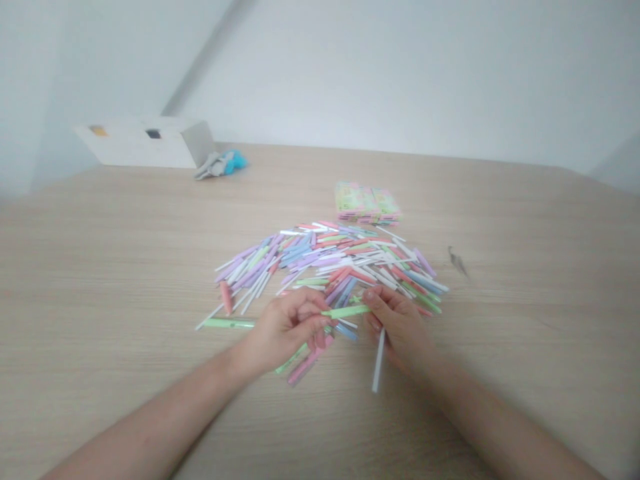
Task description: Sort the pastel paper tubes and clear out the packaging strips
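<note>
your left hand (pixel 287 327) + right hand (pixel 395 323) both pinch green pen barrel (pixel 346 311) | right also grips white stick (pixel 379 360), probably a refill | just before the pen pile (pixel 330 263) on table (pixel 100 267)

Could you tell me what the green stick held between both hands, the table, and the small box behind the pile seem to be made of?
The green stick looks like matte pastel plastic: smooth, evenly coloured and straight, though blur leaves that open. The table shows pale wood grain with a dull finish, possibly laminate. The small box looks like printed cardboard, judging by its flat coloured faces; details are too blurred to confirm.
</note>
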A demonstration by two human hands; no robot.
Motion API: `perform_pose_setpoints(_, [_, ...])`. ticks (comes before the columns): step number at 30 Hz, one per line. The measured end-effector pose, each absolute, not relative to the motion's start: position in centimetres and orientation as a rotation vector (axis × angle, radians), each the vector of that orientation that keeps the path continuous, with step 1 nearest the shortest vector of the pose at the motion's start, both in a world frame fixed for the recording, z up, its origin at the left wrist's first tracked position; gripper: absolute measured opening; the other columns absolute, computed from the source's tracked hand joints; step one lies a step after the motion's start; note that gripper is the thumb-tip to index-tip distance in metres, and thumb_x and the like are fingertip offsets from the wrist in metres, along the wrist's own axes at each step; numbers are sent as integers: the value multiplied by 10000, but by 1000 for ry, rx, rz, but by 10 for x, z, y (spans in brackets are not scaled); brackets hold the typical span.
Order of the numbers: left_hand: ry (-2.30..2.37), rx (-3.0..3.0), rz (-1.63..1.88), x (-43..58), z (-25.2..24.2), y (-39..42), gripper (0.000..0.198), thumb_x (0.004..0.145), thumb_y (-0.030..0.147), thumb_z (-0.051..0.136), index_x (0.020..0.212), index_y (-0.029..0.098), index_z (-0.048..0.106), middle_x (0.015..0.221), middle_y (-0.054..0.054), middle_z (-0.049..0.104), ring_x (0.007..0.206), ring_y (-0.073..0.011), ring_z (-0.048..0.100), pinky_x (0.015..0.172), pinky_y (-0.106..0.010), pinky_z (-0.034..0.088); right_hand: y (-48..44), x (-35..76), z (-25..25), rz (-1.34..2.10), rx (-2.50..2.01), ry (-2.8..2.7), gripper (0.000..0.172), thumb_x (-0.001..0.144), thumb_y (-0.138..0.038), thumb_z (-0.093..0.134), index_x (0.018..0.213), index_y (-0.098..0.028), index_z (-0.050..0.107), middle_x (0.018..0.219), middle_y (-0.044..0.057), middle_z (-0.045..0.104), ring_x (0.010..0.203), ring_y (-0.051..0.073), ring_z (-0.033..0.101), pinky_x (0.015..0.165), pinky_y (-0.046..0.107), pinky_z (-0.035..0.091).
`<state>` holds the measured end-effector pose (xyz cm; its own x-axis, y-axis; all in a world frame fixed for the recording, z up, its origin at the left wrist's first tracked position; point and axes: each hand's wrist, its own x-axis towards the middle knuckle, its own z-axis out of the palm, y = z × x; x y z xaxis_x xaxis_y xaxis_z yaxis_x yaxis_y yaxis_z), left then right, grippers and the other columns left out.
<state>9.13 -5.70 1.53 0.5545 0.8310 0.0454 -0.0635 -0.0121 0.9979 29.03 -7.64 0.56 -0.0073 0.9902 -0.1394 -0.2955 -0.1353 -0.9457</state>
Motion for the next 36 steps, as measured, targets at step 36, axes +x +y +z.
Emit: perform_pose_setpoints(36, [699, 1433, 839, 92, 12, -50, 204, 803, 246, 678, 959, 119, 647, 671, 0, 653, 544, -77, 603, 510, -159, 503, -80, 286, 0, 1512, -1116, -1052, 296, 809, -480, 638, 773, -217, 506, 403, -99, 429, 328, 57, 304, 342, 185, 178])
